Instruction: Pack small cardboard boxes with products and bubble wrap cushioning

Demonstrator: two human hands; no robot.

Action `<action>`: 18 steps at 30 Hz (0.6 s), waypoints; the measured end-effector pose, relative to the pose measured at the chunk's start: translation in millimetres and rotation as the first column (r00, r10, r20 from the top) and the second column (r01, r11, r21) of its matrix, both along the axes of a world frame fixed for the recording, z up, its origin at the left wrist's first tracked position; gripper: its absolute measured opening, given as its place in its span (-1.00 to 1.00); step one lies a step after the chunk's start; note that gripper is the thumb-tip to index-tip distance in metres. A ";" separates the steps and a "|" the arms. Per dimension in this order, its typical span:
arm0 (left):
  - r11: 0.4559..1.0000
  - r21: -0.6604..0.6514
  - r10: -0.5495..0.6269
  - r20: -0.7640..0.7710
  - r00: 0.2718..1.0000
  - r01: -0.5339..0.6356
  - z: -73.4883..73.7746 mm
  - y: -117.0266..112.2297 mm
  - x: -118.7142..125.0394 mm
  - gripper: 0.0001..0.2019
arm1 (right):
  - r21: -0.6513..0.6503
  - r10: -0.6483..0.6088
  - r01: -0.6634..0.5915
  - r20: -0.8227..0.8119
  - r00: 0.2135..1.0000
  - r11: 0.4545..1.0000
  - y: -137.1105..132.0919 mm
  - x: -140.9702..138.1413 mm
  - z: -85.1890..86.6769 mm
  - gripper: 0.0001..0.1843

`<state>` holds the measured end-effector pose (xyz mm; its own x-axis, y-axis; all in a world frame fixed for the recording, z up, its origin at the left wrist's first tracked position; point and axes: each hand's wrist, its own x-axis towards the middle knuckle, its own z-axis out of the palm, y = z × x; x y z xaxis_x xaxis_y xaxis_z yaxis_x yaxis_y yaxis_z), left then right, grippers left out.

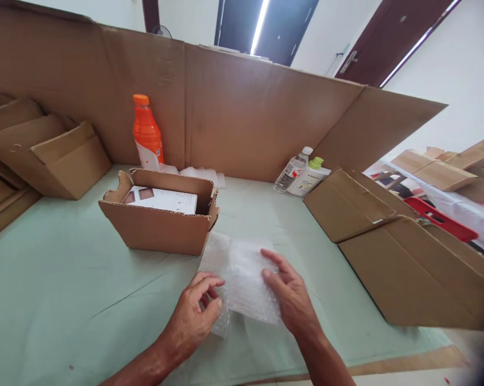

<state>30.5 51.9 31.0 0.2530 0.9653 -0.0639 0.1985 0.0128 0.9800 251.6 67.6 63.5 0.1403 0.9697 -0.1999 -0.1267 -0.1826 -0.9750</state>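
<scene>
**Clear plastic bubble wrap [247, 271] between left hand [195, 311] and right hand [296, 303]**

Far left of left hand: brown cardboard boxes [67, 158]. Beyond left hand, a bit left: orange plastic bottle [147, 131], upright, behind an open brown cardboard box [157, 230]. White printed packet [167, 201] inside the box. Left hand: fingers loosely curled, thumb apart from fingertips, at the wrap's left side. Wrap spans to right hand, top-left corner just beside the box; can't tell how much rests on the pale green table cover [73, 284]. Right hand: thumb and index apart, tips on the wrap's right side; other fingers hidden, can't tell if it's clamped. Beyond right hand: clear plastic bottle [292, 174], tilted, then white bottle with green cap [304, 181]. Right of right hand: two brown cardboard cartons [410, 273], red plastic item [440, 219] behind them.
</scene>
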 end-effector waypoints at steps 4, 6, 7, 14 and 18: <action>0.943 0.302 -0.030 -0.338 0.941 0.139 -5.5 -10.4 -25.1 -0.58 | 0.114 -0.031 0.016 0.127 0.991 0.993 21.2 3.8 -6.3 -0.35; 0.883 0.383 -0.053 -0.495 0.867 0.273 -13.9 -17.5 -33.2 -0.54 | 0.035 0.017 -0.025 0.210 0.978 0.999 35.9 5.4 -22.4 -0.34; 0.855 0.404 -0.054 -0.553 0.831 0.325 -17.9 -20.5 -35.3 -0.53 | 0.005 0.030 -0.032 0.253 0.967 0.999 42.4 6.3 -31.2 -0.34; 0.762 0.482 0.013 -0.679 0.734 0.433 -23.2 -28.4 -35.0 -0.68 | 0.041 0.050 -0.099 0.635 0.771 0.994 50.4 14.9 -46.2 -0.39; 0.777 0.524 -0.002 -0.552 0.834 0.349 -21.2 -35.9 -52.4 -0.74 | -0.012 0.041 -0.096 0.951 0.308 0.995 33.6 27.4 -22.6 -0.42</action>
